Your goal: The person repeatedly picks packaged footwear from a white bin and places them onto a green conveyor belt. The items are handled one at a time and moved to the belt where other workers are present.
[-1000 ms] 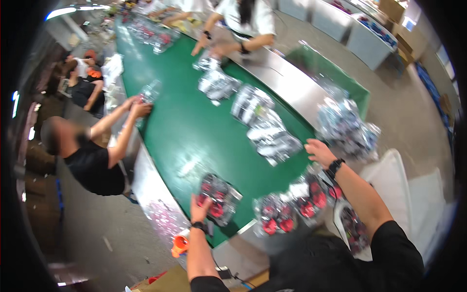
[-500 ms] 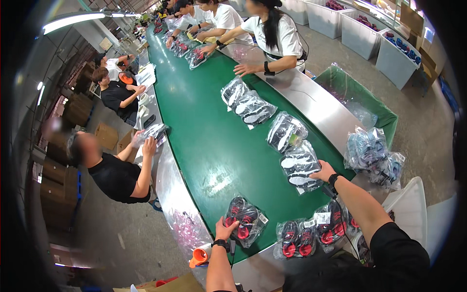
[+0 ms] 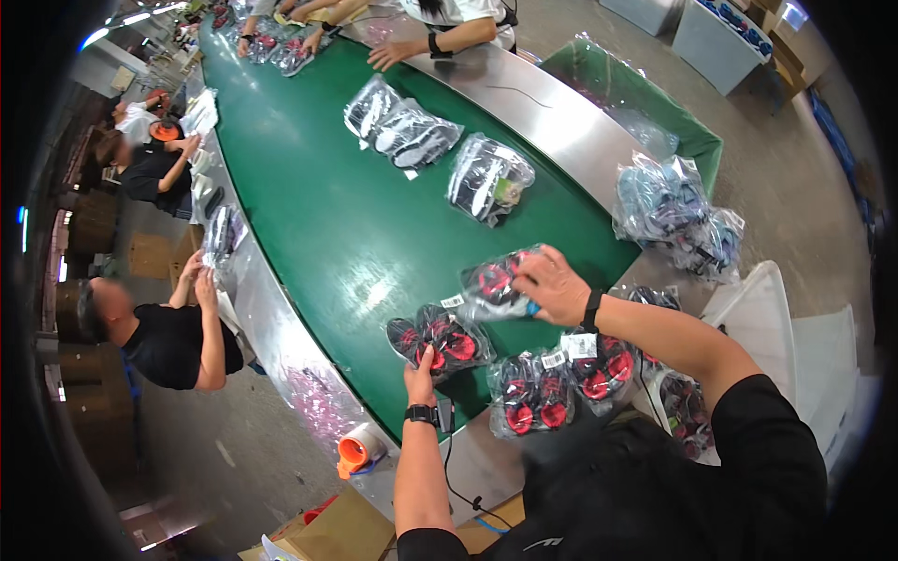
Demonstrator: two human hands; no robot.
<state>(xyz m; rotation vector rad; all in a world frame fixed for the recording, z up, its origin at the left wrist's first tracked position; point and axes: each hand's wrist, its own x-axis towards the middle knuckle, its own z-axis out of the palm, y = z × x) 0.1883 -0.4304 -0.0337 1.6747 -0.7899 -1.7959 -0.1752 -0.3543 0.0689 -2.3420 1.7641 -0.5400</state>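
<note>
My left hand (image 3: pixel 420 376) grips the near edge of a clear plastic bag of black-and-red shoes (image 3: pixel 436 338) on the green conveyor belt (image 3: pixel 318 234), thumb on top. To its right, my right hand (image 3: pixel 557 288) is closed on the right end of another bagged pair of black-and-red shoes (image 3: pixel 494 280), tilted over the belt and slightly blurred. The two bags meet or overlap at a white label. Farther up the belt lie bagged dark shoes with white soles (image 3: pixel 491 178), and beyond them more such bags (image 3: pixel 412 136).
Bagged black-and-red shoes (image 3: pixel 531 393) line the metal edge before me. Bags of blue-grey shoes (image 3: pixel 664 201) sit at right, beside a green bin (image 3: pixel 692 131). An orange-and-white tape roll (image 3: pixel 355 451) stands at left. Co-workers handle bags along both sides.
My right hand has come nearer and left, now holding a black-and-red pair. The nearest white-soled bag is gone from its place. My left hand's bag has shifted away from me; the view has swung.
</note>
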